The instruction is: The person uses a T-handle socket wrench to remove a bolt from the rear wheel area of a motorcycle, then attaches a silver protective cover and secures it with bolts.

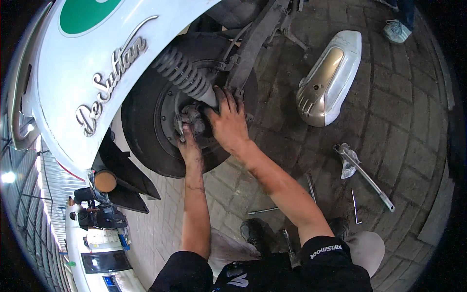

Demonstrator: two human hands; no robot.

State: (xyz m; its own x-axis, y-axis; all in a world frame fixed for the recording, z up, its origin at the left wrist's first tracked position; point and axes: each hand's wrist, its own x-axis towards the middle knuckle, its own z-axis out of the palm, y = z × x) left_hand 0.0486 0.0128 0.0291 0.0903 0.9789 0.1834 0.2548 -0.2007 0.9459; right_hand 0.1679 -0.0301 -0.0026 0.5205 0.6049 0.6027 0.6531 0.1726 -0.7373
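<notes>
A white scooter body with chrome lettering overhangs its rear wheel. A grey coil-spring shock absorber runs down toward the hub, where a dirty brake caliper sits. My left hand reaches up from below, its fingers closed on the caliper's left side beside a small hose. My right hand is wrapped against the lower end of the shock, fingers pointing up beside a metal arm; its fingertips are partly hidden. Both hands are grimy, and the parts behind them are partly covered.
A white-and-bronze cover lies on paving at right. A long bar on a crumpled wrapper, an L-shaped tool and several metal tools lie near my feet. Another person's shoe shows top right; people are at lower left.
</notes>
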